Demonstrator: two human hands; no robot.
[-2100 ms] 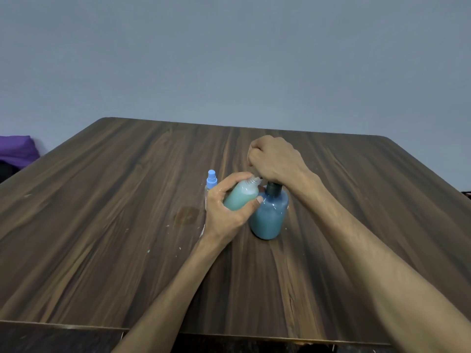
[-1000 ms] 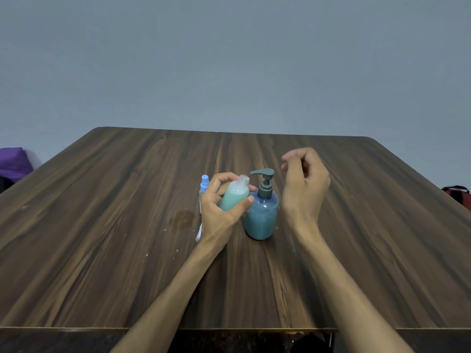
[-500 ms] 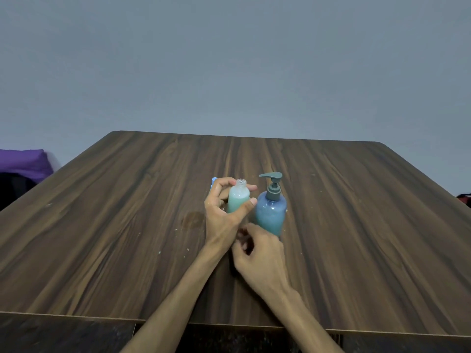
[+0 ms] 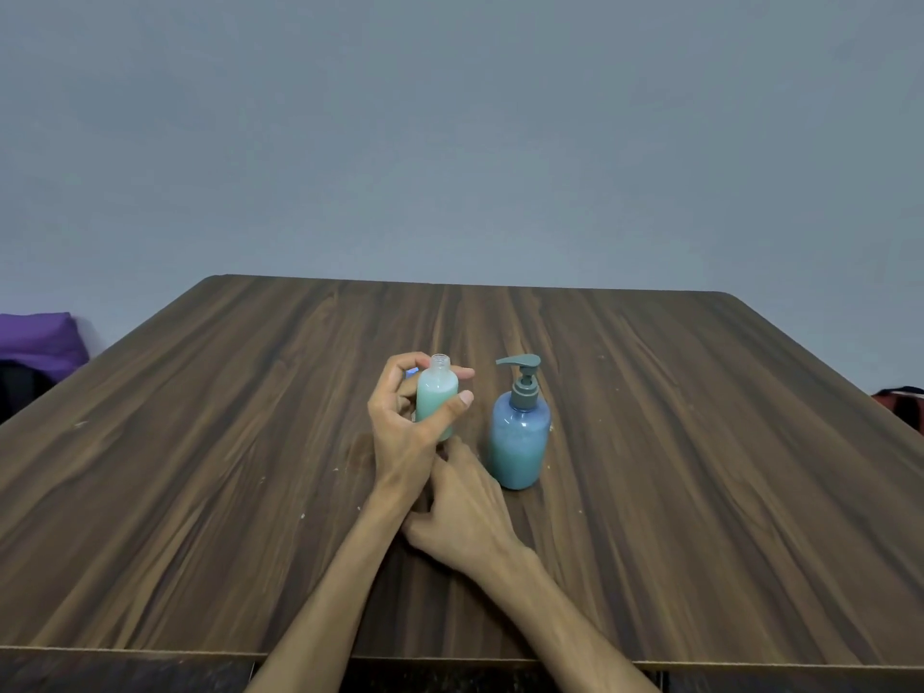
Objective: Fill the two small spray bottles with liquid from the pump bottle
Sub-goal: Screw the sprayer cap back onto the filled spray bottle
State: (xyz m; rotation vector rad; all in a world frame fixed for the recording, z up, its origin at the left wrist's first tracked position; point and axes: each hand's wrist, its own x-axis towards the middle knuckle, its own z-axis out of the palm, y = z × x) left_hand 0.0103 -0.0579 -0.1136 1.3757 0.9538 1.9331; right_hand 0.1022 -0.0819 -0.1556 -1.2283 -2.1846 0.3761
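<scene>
Wood-grain table [image 4: 200,467] carries the pump bottle [image 4: 519,442], upright near its centre, nozzle pointing left. Left hand [image 4: 407,437] grasps an uncapped spray bottle [image 4: 436,400] of green liquid, upright, just left of the pump bottle. Right hand [image 4: 465,507] lies below that bottle; whether its fingers hold anything cannot be told. A blue cap [image 4: 411,372] shows behind the left hand's fingers.

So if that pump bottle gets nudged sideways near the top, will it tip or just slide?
The pump bottle looks mostly full of blue liquid, so it is probably heavy low down and likely to slide first. Its pump head sits high on a narrow neck, so a push there could rock it. The smooth table probably favours sliding.
</scene>
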